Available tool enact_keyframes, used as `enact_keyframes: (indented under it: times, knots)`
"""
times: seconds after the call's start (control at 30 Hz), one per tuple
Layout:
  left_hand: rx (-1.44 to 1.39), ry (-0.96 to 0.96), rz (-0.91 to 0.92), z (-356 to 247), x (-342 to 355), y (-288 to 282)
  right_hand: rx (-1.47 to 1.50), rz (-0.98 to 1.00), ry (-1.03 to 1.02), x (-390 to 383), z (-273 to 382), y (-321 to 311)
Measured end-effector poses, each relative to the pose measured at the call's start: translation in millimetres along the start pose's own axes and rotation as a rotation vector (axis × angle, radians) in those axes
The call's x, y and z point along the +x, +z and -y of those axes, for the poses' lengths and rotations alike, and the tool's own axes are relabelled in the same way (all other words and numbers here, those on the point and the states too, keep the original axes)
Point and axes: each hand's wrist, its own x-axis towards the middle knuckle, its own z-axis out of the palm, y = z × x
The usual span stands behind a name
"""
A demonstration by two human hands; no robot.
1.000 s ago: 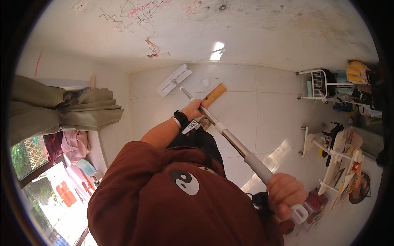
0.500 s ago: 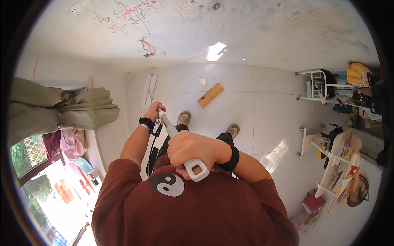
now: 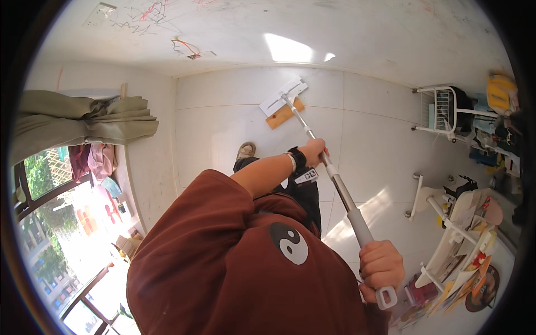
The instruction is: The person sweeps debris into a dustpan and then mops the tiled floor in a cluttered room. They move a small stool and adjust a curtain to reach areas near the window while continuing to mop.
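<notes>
With both hands I hold a long flat mop; its grey and silver pole (image 3: 341,192) runs slantwise from the lower right up to the floor. My left hand (image 3: 314,152) is closed round the middle of the pole. Near the looped top end, my right hand (image 3: 381,265) grips the grey handle. The white rectangular mop head (image 3: 272,104) lies on the floor near the wall. Right against it is a wooden board (image 3: 278,119), partly covered by the head and pole; whether the head rests on the board I cannot tell.
A scribbled white wall (image 3: 234,33) rises behind the tiled floor (image 3: 212,125). On the left are a green curtain (image 3: 111,120) and a bright window. A white wire cart (image 3: 438,109) and a white-legged table (image 3: 432,195) piled with papers stand at the right. My shoe (image 3: 245,151) shows below the board.
The mop head has swung right from the left corner to the board. Both hands have moved right, the right hand also lower, and my body has turned.
</notes>
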Motion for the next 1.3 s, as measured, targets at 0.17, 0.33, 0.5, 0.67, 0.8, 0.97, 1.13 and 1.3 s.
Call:
enact_keyframes:
  times: [0.17,0.33,0.5,0.67,0.8,0.97,1.13,1.3]
  knots:
    - [-0.869,-0.619,-0.137,-35.6,-4.6,116.4,-0.136,-0.010,-0.002,-36.8,44.8,-13.2]
    - [-0.960,-0.603,-0.002,-53.2,-21.4,118.7,-0.111,0.074,-0.057,-20.7,67.4,-12.7]
    - [-1.108,-0.571,-0.024,-87.5,-55.2,59.3,-0.039,0.312,-0.143,43.2,75.5,-2.0]
    - [-1.242,-0.469,-0.178,-102.5,-58.3,-79.9,0.075,0.248,-0.194,122.5,21.2,21.5]
    - [-1.333,-0.307,-0.375,-75.2,-56.2,-200.8,0.179,0.287,-0.202,185.0,-43.4,33.4]
    - [-1.449,-0.249,-0.513,-33.8,-61.0,-320.5,0.098,0.361,-0.232,249.6,-125.3,56.7]
    - [-1.438,-0.358,-0.524,-20.9,-18.5,-332.9,0.115,0.277,-0.200,247.3,-151.2,28.7]
    - [-0.474,-0.065,-0.262,-16.2,69.6,-213.3,0.028,0.169,-0.120,155.8,-115.1,-84.8]
